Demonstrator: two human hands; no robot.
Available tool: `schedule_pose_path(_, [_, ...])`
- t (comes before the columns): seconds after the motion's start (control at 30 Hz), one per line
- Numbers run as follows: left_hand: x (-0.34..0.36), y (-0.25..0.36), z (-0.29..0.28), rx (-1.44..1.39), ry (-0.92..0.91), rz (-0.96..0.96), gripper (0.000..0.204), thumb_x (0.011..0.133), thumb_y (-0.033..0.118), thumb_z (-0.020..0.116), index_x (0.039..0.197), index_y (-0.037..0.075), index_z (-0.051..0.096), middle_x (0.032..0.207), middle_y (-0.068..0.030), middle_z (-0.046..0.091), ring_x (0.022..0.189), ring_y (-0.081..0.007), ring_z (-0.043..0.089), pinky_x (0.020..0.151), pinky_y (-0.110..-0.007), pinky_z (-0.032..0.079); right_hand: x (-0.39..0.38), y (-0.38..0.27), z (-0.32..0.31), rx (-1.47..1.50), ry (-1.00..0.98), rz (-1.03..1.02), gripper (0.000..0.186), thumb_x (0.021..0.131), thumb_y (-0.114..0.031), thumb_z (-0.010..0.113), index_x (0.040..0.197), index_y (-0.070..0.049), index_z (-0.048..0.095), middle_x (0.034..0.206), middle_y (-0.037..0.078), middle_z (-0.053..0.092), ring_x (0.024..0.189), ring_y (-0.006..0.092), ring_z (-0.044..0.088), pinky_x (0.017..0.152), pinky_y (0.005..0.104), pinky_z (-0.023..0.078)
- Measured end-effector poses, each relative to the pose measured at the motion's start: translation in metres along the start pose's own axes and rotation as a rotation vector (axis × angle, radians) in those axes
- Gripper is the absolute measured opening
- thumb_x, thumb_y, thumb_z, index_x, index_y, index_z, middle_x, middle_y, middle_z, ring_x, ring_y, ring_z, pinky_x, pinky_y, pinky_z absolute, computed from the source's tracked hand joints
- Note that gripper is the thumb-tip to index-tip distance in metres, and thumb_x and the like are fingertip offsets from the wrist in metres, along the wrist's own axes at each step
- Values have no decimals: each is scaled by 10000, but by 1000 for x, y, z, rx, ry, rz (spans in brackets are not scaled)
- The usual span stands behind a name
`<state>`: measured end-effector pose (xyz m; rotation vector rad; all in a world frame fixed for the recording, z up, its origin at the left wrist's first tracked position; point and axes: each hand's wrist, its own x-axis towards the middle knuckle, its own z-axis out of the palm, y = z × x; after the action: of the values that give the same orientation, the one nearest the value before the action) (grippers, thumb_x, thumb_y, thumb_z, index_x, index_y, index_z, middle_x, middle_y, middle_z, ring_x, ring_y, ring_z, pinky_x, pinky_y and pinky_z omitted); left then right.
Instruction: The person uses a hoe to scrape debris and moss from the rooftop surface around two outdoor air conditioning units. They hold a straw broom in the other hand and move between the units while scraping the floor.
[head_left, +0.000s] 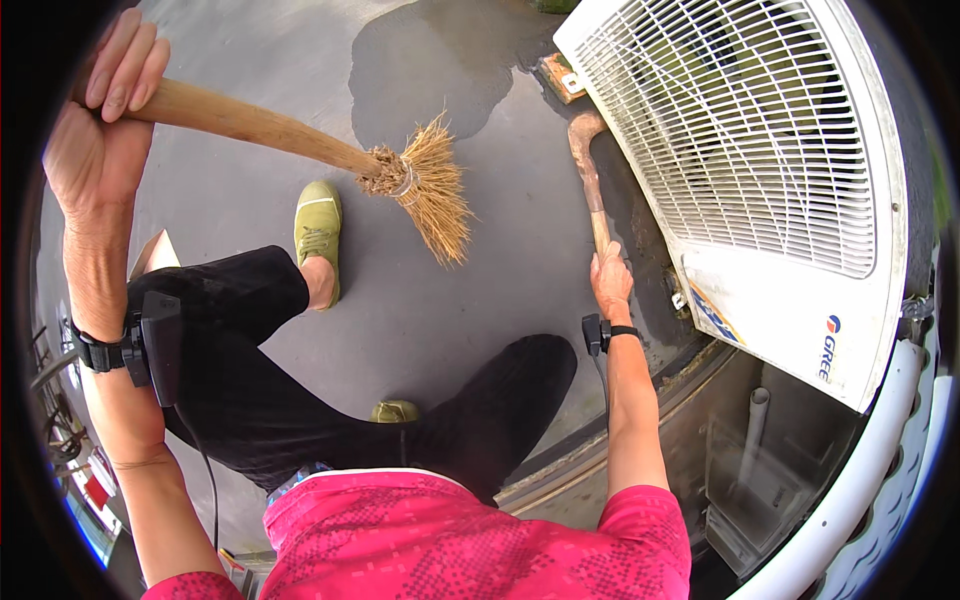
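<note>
My left hand [108, 135], raised at the upper left, wraps around the thick wooden handle of a short straw broom [270, 130]. Its worn, splayed bristles point right, above the grey floor, tied near the handle with a thin band. Low at the right, my right hand [611, 277] is closed around the wooden handle of a sickle [584, 155] with a rusty, hooked head. That head lies beside the lower edge of a white outdoor air-conditioner unit [790, 300], near its mounting foot. I cannot tell whether the head touches the floor.
A dark wet patch [430, 75] spreads on the grey floor [400, 300] beyond the broom. My green shoes [318, 225] and bent knees are between my arms. A brick-like block [560, 78] supports the unit's far foot. A white curved pipe [850, 500] runs along the lower right.
</note>
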<state>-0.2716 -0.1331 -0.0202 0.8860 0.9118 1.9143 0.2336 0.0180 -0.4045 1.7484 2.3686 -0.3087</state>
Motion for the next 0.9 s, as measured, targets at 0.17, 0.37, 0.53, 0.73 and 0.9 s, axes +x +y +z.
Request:
schedule_pose_path(0.17, [2, 0, 0, 43, 55, 41, 215, 950, 76, 434, 741, 65, 387, 561, 8, 261, 467, -87, 251, 499, -223, 284, -66, -4, 4, 176, -91, 180, 382, 898, -343, 573, 1070, -50, 397, 884, 247, 644, 779, 460, 623, 702, 523, 497])
schedule_pose_path(0.37, [2, -6, 11, 121, 89, 101, 255, 993, 140, 414, 748, 79, 384, 542, 31, 276, 441, -67, 237, 450, -223, 261, 16, -58, -9, 335, 33, 171, 349, 880, -253, 569, 1028, 3, 384, 881, 265, 635, 834, 451, 619, 730, 509, 493])
schedule_pose_path(0.53, [0, 8, 13, 151, 237, 210, 279, 995, 169, 433, 732, 90, 379, 537, 36, 276, 432, -61, 232, 435, -221, 253, -21, -113, -17, 347, -107, 115, 337, 864, -236, 564, 1016, 0, 378, 860, 267, 632, 826, 456, 617, 742, 510, 493])
schedule_pose_path(0.73, [-1, 26, -2, 196, 356, 283, 296, 993, 188, 451, 718, 98, 388, 531, 41, 278, 441, -59, 238, 444, -220, 245, -73, -122, -63, 430, -186, 3, 374, 875, -301, 576, 1006, -1, 395, 830, 277, 635, 808, 464, 618, 730, 524, 478])
schedule_pose_path(0.9, [-1, 23, -16, 239, 363, 259, 310, 987, 226, 471, 708, 115, 394, 526, 42, 287, 435, -59, 242, 438, -224, 239, -28, -166, -86, 346, -103, -71, 386, 899, -323, 561, 1021, 11, 410, 841, 288, 635, 823, 467, 616, 739, 524, 483])
